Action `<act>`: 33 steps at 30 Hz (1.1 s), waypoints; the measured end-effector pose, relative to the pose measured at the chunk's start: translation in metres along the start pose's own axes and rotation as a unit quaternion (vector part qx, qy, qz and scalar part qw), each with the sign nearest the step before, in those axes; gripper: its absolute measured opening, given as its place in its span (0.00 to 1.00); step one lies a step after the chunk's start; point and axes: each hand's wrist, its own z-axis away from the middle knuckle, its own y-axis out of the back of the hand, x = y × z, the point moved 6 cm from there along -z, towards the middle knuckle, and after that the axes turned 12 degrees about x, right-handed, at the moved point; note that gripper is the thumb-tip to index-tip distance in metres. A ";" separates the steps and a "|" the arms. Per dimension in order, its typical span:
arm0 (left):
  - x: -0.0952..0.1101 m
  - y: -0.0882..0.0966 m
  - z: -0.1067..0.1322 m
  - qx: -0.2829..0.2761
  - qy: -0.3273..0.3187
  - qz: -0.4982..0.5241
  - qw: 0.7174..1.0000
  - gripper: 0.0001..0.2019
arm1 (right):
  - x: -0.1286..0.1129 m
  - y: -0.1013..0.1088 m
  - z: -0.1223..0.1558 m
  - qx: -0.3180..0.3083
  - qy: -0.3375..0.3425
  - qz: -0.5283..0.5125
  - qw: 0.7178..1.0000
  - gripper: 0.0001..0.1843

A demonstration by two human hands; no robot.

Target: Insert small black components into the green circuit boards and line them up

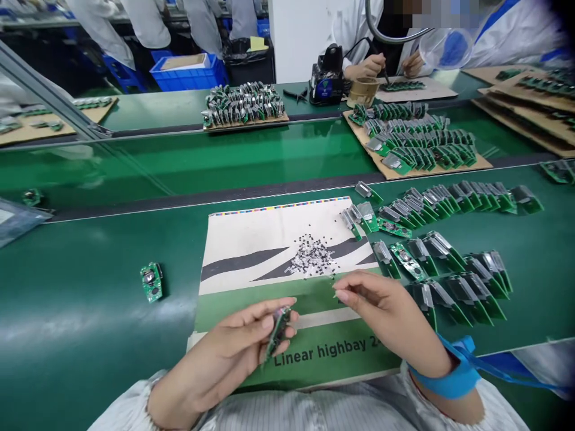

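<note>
Over the green bench (90, 341), 2 bare hands work close together above a flattened printed carton (251, 239) near the middle of the view. The left hand (227, 359) is curled, its grip closed on a small green circuit board (278, 332), pinched between thumb and fingers and tilted on edge over the carton's green band. The right hand (386, 305) hangs just to the right and apart from the left, its thumb and forefinger nearly meeting. A tiny pale sliver may sit at those tips, but it is too small to tell whether that grip has hold of anything.

Beyond the hands, on the carton's white part, lies a loose heap of small black parts (312, 256), with a few strays scattered around it. To the right, green boards with silver metal covers (449, 254) lie on the bench in slanted rows, the nearest just beside the right hand. A single board (151, 281) lies alone left of the carton, and a blue strap (449, 374) circles the right wrist.

Farther off, past a second green belt (224, 158), a cardboard tray (476, 161) carries more boards. A co-worker's hand (366, 67) holds a soldering iron (384, 75) at the far edge, near a blue crate (188, 78).
</note>
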 end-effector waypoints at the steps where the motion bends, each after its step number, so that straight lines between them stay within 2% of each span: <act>1: -0.002 -0.001 -0.002 0.001 0.001 -0.004 1.000 0.19 | -0.002 0.001 0.002 -0.003 -0.011 -0.019 1.000 0.08; 5: -0.005 -0.006 -0.007 0.000 -0.024 -0.038 0.999 0.20 | -0.010 0.003 0.007 -0.021 -0.041 -0.073 0.996 0.07; 13: 0.000 -0.018 -0.003 0.006 -0.116 -0.082 0.990 0.18 | -0.040 -0.003 0.014 0.016 0.083 -0.078 0.993 0.10; 19: -0.003 -0.020 0.000 0.007 -0.122 -0.083 0.989 0.20 | -0.057 -0.007 0.018 0.047 0.145 -0.105 0.983 0.14; 24: -0.006 -0.020 -0.005 0.001 -0.115 -0.036 0.993 0.19 | -0.059 -0.016 0.022 0.039 0.139 -0.127 0.981 0.16; 30: -0.007 -0.022 0.000 0.017 -0.123 -0.108 0.986 0.18 | -0.052 -0.017 0.022 0.054 0.117 -0.084 0.988 0.12; 33: -0.003 -0.028 0.005 -0.014 -0.144 -0.112 0.983 0.15 | -0.055 -0.015 0.022 0.069 0.134 -0.052 0.987 0.12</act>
